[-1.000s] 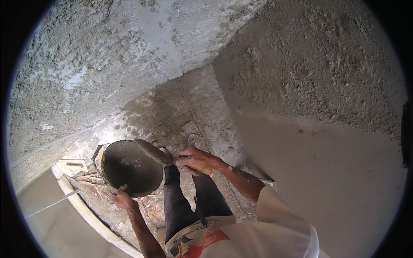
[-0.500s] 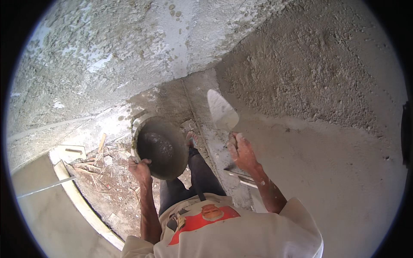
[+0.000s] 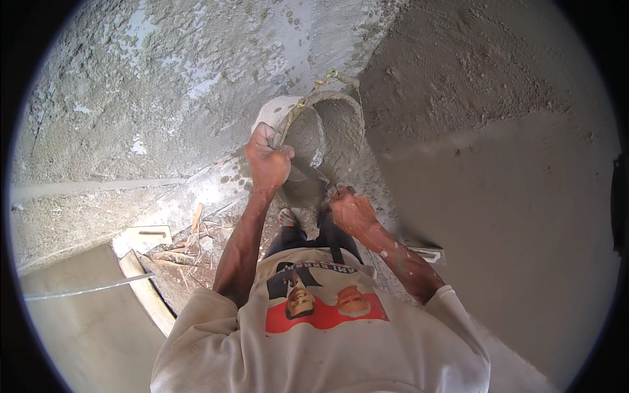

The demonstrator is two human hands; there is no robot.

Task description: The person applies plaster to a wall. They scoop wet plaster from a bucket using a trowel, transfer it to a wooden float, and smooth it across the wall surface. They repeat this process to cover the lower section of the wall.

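Note:
My left hand [image 3: 268, 157] is closed on the left rim of a mortar-crusted bucket [image 3: 272, 112], which is raised and tipped so that its mouth faces me. Wet grey mortar [image 3: 341, 131] coats its inside. In my right hand [image 3: 352, 209] is the handle of a pointed trowel [image 3: 306, 139]. Its blade lies inside the bucket against the mortar, and I cannot make out how much mortar it carries. A yellowish cord [image 3: 324, 80] hangs at the bucket's far rim.
Rough-plastered walls [image 3: 131, 98] meet in a corner ahead, with a smoother plastered surface [image 3: 485, 216] to the right. A flat float [image 3: 429, 254] lies beside my right forearm. At lower left are a pale float-like board [image 3: 141, 237], wood scraps [image 3: 180, 252], a curved edge [image 3: 147, 295] and a thin rod [image 3: 85, 288].
The bucket has risen away from my body and to the right, tipping over. My right hand has brought the trowel down from the air beside the bucket into its mouth.

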